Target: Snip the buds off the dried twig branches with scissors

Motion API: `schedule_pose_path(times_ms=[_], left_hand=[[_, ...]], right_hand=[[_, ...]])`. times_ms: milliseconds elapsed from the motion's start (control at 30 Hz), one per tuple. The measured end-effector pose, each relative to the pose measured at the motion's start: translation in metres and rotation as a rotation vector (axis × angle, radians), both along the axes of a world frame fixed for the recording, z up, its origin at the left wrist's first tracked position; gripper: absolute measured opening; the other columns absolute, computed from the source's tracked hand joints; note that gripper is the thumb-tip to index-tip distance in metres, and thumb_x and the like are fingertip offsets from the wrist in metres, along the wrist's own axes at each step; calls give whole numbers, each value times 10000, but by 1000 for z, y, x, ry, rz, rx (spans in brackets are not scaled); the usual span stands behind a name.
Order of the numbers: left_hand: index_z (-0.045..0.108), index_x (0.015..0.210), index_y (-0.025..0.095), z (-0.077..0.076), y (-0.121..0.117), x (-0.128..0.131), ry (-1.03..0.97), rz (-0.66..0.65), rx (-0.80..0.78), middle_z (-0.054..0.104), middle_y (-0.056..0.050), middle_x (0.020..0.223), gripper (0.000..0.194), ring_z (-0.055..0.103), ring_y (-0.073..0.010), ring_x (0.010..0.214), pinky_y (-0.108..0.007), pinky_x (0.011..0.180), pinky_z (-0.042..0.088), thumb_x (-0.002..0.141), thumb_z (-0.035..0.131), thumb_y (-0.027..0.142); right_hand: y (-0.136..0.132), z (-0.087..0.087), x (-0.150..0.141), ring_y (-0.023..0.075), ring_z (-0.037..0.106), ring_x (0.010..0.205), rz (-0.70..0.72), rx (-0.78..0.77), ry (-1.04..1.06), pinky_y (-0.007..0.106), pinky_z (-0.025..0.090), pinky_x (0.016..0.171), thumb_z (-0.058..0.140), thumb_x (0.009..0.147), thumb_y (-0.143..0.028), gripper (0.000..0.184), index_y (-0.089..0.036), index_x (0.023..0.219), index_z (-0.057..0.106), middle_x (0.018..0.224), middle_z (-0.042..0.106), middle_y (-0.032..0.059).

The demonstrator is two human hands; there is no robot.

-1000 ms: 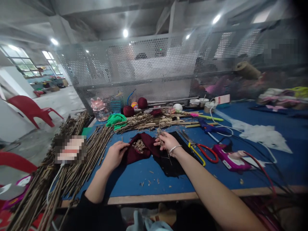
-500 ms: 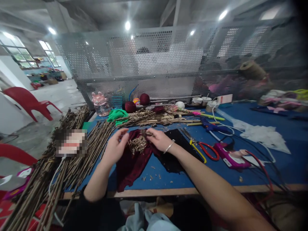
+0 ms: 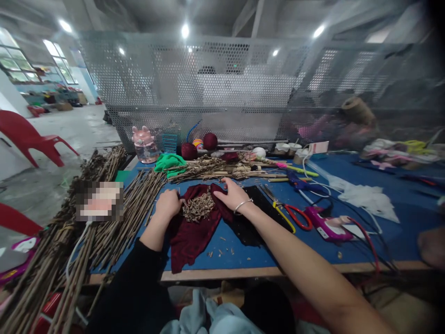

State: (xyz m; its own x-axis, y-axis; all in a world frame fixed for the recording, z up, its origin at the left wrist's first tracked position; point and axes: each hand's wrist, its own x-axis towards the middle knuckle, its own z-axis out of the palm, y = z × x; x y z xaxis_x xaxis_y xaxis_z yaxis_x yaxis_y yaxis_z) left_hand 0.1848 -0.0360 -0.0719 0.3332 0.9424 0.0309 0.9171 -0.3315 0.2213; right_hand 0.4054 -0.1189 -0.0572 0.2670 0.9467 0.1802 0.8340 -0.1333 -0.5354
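Note:
A maroon cloth [image 3: 193, 246] lies on the blue table with a heap of dried, broken plant bits [image 3: 198, 208] on it. At the cloth's left edge my left hand [image 3: 168, 204] is closed, its fingertips on the fabric beside the heap. My right hand [image 3: 234, 195], with a bracelet at the wrist, grips the cloth's right side, thumb pressed over a raised fold and fingers partly hidden. A black cloth [image 3: 245, 227] lies under my right wrist.
Bundles of dry stems [image 3: 128, 215] lie left. Yellow-handled pliers [image 3: 285, 215], red-handled scissors [image 3: 297, 217], a blue glue gun [image 3: 301, 183] and a purple power strip [image 3: 328, 225] sit right. Behind are maroon balls [image 3: 210, 141], a green cloth [image 3: 170, 163] and a perforated screen [image 3: 222, 97].
My right hand has let go of the plant bits and taken the cloth's right side, lifting a fold. My left hand has lowered from above onto the cloth's left edge.

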Motion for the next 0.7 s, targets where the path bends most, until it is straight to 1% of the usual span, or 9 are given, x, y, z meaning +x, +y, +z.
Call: schedule_pose_path(times_ms=[33,100,167,233,333,467,533,600,700], left_hand=[[650,912,175,0,0,-1,19,-21,-15,646,-156,959,311,612,-263,897,-321,759,451,732,553,409],[657,869,176,2,1,-3,34,-58,-35,667,-145,896,253,619,-261,887,-318,746,454,759,525,362],[656,864,169,6,6,-4,48,-39,-26,674,-149,885,236,622,-261,888,-323,743,456,776,503,325],[652,884,162,11,14,-2,51,25,5,669,-155,920,240,619,-261,899,-331,747,458,785,492,312],[642,916,159,16,29,4,24,98,38,657,-156,961,251,608,-269,918,-346,750,459,795,484,312],[616,937,164,9,40,14,-47,79,85,642,-139,972,249,601,-257,909,-337,753,452,811,470,321],[603,949,172,4,40,15,-90,69,140,630,-126,981,253,594,-246,913,-332,764,445,830,440,323],[591,967,180,4,38,14,-132,82,202,611,-119,999,265,579,-242,936,-333,783,437,847,402,321],[544,1059,169,12,30,13,-179,148,300,570,-138,1054,300,545,-261,990,-347,795,430,839,411,323]], right_hand=[[2,-3,4,150,515,706,-27,-28,-10,250,375,641,624,692,-308,400,-170,1051,511,805,580,32],[3,-8,12,129,491,618,-29,-70,-5,231,356,597,608,693,-234,303,-179,980,532,654,544,-20],[-2,-11,22,115,468,566,-42,-68,1,219,344,572,563,705,-177,225,-188,928,536,580,500,-50],[-12,-14,32,110,464,550,-68,-76,3,214,339,558,545,700,-153,205,-189,901,535,568,498,-54],[-27,-19,45,106,469,518,-84,-132,9,210,328,522,583,660,-145,180,-182,833,550,550,519,-50],[-40,-20,52,105,475,511,-87,-150,9,208,322,505,607,672,-216,138,-189,800,562,544,534,-47],[-45,-13,52,105,475,522,-89,-106,4,208,328,517,579,712,-270,112,-200,798,563,558,537,-46],[-49,-4,51,105,473,534,-89,-1,-9,211,335,534,540,754,-344,143,-204,772,566,574,539,-39],[-53,10,53,107,456,527,-86,175,-46,216,340,546,507,774,-436,261,-194,694,563,555,521,-28]])
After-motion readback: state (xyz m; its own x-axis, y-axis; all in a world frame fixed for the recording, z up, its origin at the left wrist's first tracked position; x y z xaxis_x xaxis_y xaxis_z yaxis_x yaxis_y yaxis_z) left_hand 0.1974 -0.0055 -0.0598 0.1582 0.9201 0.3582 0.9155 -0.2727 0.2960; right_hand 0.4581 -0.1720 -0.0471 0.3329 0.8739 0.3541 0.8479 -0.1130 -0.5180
